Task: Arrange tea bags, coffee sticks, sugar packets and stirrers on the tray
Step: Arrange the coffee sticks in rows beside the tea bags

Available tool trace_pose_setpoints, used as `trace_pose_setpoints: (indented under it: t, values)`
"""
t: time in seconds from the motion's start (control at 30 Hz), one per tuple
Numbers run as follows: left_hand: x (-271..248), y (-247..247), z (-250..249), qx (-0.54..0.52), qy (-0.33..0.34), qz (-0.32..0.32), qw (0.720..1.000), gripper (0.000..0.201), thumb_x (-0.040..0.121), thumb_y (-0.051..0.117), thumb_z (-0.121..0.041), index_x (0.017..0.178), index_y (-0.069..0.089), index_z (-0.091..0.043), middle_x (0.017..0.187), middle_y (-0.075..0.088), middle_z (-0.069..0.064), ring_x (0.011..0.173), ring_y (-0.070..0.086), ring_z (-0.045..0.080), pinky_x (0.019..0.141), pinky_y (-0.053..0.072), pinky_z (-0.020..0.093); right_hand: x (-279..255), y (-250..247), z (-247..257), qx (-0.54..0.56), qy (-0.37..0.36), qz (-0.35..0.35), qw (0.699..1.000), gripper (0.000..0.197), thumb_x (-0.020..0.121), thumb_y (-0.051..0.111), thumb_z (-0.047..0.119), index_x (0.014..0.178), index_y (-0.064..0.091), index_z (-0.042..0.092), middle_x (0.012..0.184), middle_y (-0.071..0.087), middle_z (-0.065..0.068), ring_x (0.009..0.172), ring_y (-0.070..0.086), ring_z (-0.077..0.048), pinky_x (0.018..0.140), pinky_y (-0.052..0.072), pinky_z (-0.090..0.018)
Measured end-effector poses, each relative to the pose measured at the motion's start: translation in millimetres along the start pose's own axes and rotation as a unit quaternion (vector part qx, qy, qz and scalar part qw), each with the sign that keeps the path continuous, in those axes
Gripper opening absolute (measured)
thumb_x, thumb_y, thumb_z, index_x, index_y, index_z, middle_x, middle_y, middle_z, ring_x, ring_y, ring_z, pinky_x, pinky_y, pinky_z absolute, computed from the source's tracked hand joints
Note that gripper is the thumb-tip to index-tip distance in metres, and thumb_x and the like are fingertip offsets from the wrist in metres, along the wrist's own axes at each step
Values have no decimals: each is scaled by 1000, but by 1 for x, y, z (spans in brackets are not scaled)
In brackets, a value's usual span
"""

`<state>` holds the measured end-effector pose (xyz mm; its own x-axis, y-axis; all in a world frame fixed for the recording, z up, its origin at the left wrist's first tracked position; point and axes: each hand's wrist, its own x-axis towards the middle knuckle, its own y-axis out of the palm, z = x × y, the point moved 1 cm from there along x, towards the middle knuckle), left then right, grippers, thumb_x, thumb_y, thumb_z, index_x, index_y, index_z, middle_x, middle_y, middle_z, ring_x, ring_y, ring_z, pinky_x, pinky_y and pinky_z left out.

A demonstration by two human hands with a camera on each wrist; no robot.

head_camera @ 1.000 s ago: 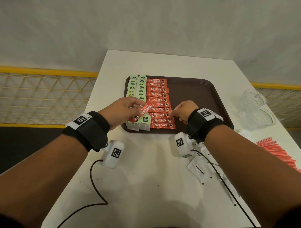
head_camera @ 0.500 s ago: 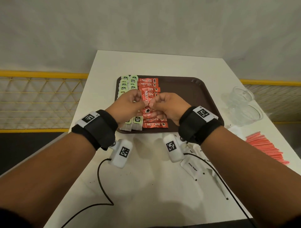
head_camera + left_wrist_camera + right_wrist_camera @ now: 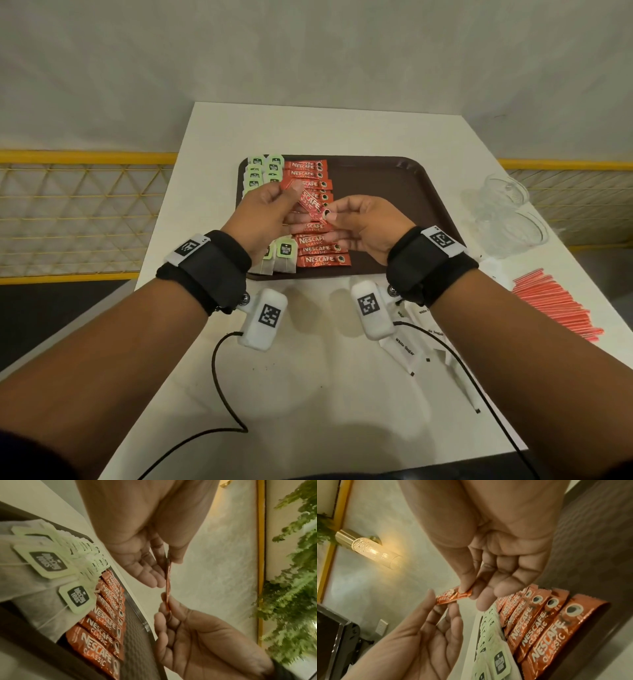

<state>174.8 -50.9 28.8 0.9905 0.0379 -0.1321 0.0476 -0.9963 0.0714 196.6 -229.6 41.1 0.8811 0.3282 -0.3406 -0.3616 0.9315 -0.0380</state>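
Note:
A brown tray (image 3: 376, 181) holds two columns of green-tagged tea bags (image 3: 255, 171) on its left and a column of red coffee sticks (image 3: 323, 261) beside them. Above that column, both hands hold one more red coffee stick (image 3: 310, 202) at a slant. My left hand (image 3: 286, 192) pinches its upper end and my right hand (image 3: 334, 216) pinches its lower end. The left wrist view shows this stick (image 3: 167, 580) edge-on between the left hand (image 3: 164, 563) and the right hand (image 3: 169, 608). In the right wrist view, the right hand (image 3: 465, 592) grips the stick (image 3: 447, 598).
White sugar packets (image 3: 406, 347) lie on the white table near my right wrist. A pile of red stirrers (image 3: 555, 305) lies at the table's right edge. Clear glass cups (image 3: 507, 212) stand right of the tray. The tray's right half is bare.
A second ago only my left hand held the stick while my right touched the sticks on the tray. My right hand has since come up and pinched the other end.

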Motion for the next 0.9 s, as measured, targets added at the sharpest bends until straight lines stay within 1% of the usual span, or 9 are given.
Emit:
trace_pose_setpoints:
  t: [0.13, 0.23, 0.3, 0.4, 0.5, 0.6, 0.67, 0.77, 0.9]
  values:
    - [-3, -4, 1, 13, -59, 14, 998, 32, 101, 51, -39, 116, 62, -14, 94, 71, 2, 81, 67, 13, 71, 57, 25, 3, -10, -2, -48, -2, -32, 998, 16, 93, 61, 10, 109, 65, 7, 85, 68, -8, 64, 62, -11, 55, 50, -20]
    - [-2, -11, 3, 59, -81, -19, 995, 36, 101, 48, -46, 120, 60, -17, 104, 68, 2, 83, 62, 13, 64, 51, 23, 3, -19, -6, -140, 29, -61, 988, 13, 95, 58, 11, 103, 67, 11, 89, 69, -9, 62, 59, -8, 52, 46, -19]
    - [-2, -21, 1, 64, -83, -42, 994, 36, 100, 48, -47, 116, 61, -17, 99, 64, 1, 78, 56, 13, 62, 45, 23, 1, -26, -9, -225, 79, -68, 969, 11, 94, 59, 13, 97, 69, 15, 91, 71, -7, 64, 58, -8, 54, 46, -21]
    - [-4, -35, 2, 49, -86, -35, 995, 33, 100, 51, -43, 114, 61, -14, 92, 61, 2, 67, 48, 10, 57, 40, 23, -2, -28, -13, -315, 147, -61, 936, 13, 93, 61, 16, 103, 70, 15, 96, 70, -5, 68, 56, -10, 57, 45, -23]
    - [-11, -41, 7, 64, -84, -8, 994, 30, 100, 52, -39, 114, 60, -14, 90, 60, 3, 62, 44, 9, 55, 37, 23, -1, -21, -13, -354, 158, -68, 919, 15, 92, 62, 18, 106, 68, 15, 97, 67, -3, 68, 54, -10, 57, 44, -22]
    - [-15, -40, 10, 77, -85, 4, 993, 29, 101, 51, -35, 118, 58, -12, 87, 59, 2, 59, 42, 9, 54, 37, 22, 3, -12, -9, -368, 137, -80, 916, 8, 91, 64, 15, 99, 66, 14, 95, 65, -4, 66, 53, -11, 55, 43, -22]
    - [-16, -35, 9, 94, -77, 6, 993, 28, 101, 50, -31, 118, 58, -10, 84, 59, 1, 58, 42, 8, 52, 37, 21, 8, -7, -4, -389, 128, -79, 909, 7, 90, 66, 16, 96, 65, 13, 99, 67, -8, 72, 57, -15, 63, 49, -25]
    - [-17, -27, 3, 117, -59, 18, 991, 25, 101, 49, -29, 113, 61, -9, 81, 59, 0, 58, 42, 8, 51, 38, 19, 14, -3, -4, -428, 136, -68, 891, 25, 89, 68, 23, 107, 67, 7, 108, 70, -13, 86, 61, -21, 92, 53, -39]
    - [-20, -15, -5, 151, -46, 28, 987, 25, 101, 50, -28, 109, 64, -9, 80, 61, -2, 59, 44, 7, 51, 39, 19, 8, -7, -4, -436, 104, -96, 889, 31, 90, 65, 33, 105, 67, 7, 104, 71, -12, 82, 61, -20, 91, 53, -39]
